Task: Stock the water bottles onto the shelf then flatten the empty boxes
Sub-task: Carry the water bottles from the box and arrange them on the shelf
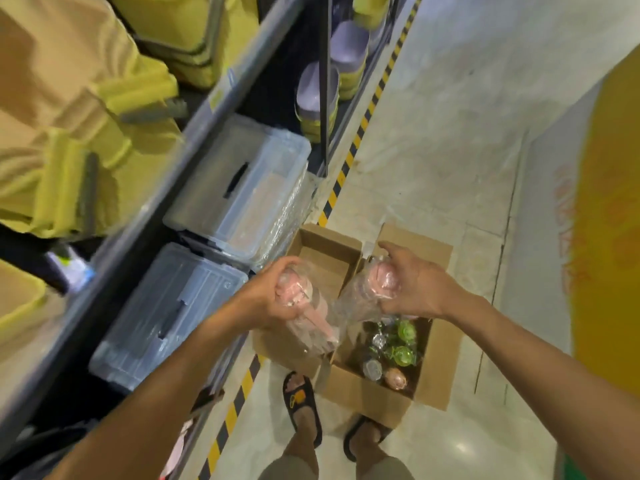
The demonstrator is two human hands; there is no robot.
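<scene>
My left hand [273, 294] grips a pink water bottle [304, 315] wrapped in clear plastic, held above the floor. My right hand [414, 285] grips a second pink wrapped bottle [363, 292] by its top. Both bottles hang over an open cardboard box [367, 389] on the floor, which still holds several green, clear and pink bottles [398, 351]. A second open cardboard box [325, 254] sits just behind it, next to the shelf. The metal shelf [194, 133] runs along the left.
Clear plastic bins [239, 188] sit on the lower shelf level, yellow and tan bags [69, 98] on the upper one. Purple cups [322, 88] are stacked farther along. Yellow-black tape [349, 157] marks the floor edge. My sandalled feet [304, 407] stand before the box.
</scene>
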